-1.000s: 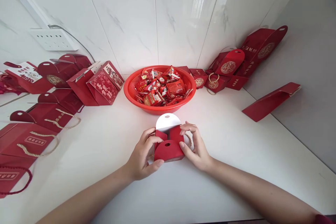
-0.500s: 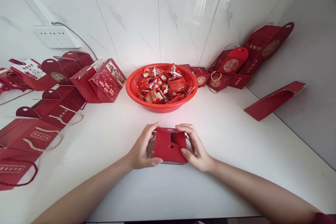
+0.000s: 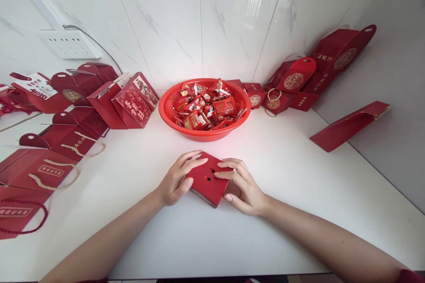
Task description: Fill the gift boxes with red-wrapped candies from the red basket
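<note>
A red cardboard gift box (image 3: 208, 181) sits turned at an angle on the white table in front of me. Two small dark openings show near the middle of its upward face. My left hand (image 3: 175, 179) holds the box at its left side, fingertips on the top and far edge, thumb at the near left. From the right, my right hand (image 3: 244, 188) grips it with fingers over the top by the openings and thumb low at the right side. What the box contains is hidden.
Behind the box stands a red plastic basket (image 3: 204, 136) of wrapped sweets. Several red gift boxes with rope handles (image 3: 63, 141) line the left. More boxes (image 3: 294, 82) are stacked at the back right, and a folded red carton (image 3: 348, 128) lies by the grey side panel (image 3: 381, 75).
The box has turned from square-on to an angle, and its top flaps now lie flatter and closed together. My right fingers have moved onto the top face.
</note>
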Motion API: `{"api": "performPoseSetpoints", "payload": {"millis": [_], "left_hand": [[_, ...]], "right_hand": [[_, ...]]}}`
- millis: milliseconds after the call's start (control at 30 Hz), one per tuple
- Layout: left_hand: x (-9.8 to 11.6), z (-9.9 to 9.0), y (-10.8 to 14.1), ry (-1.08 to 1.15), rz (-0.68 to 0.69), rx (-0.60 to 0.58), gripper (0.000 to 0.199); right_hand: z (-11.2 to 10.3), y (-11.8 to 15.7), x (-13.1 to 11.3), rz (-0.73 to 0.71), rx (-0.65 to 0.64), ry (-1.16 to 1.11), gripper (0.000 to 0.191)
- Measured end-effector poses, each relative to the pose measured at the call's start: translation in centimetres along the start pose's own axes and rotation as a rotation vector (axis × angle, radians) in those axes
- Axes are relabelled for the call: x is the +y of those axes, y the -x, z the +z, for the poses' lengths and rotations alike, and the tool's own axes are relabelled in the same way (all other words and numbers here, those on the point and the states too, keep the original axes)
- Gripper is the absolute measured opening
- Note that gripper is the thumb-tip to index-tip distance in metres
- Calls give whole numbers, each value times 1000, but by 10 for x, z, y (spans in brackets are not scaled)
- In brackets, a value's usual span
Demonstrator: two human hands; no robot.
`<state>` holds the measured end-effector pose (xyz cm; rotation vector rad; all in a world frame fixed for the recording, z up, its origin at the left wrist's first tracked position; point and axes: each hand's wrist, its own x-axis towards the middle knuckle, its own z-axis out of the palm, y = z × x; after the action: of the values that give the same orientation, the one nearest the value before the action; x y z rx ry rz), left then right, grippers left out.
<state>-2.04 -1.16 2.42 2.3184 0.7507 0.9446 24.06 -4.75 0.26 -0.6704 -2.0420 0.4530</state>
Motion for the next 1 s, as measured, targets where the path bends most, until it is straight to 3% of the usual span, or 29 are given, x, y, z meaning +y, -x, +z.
{"api": "performPoseSetpoints", "payload": {"millis": [100, 167, 233, 367, 533, 700, 833, 1000], "left_hand": [[5, -6, -3, -167, -116, 137, 40], [14, -7, -3, -322, -120, 200, 38], [25, -4, -2, -453, -56, 155, 42], [41, 7, 1, -563, -61, -16, 78], [35, 13, 2, -518, -92, -39, 85], [30, 6, 0, -511, -47, -74, 82], [28, -13, -2, -550, -45, -116, 66], [38, -27, -7, -648, -101, 55, 54]], "right_hand": [[3, -1, -2, -5, 27, 139, 44], [7, -1, -7, 45, 30, 231, 45], [10, -1, -12, 88, 17, 298, 48], [13, -2, -17, 91, 8, 343, 51], [14, -2, -14, 97, 16, 342, 46], [13, -1, -10, 75, 9, 263, 55], [12, -1, -8, 33, -21, 94, 61], [16, -3, -12, -67, -235, -27, 60]]}}
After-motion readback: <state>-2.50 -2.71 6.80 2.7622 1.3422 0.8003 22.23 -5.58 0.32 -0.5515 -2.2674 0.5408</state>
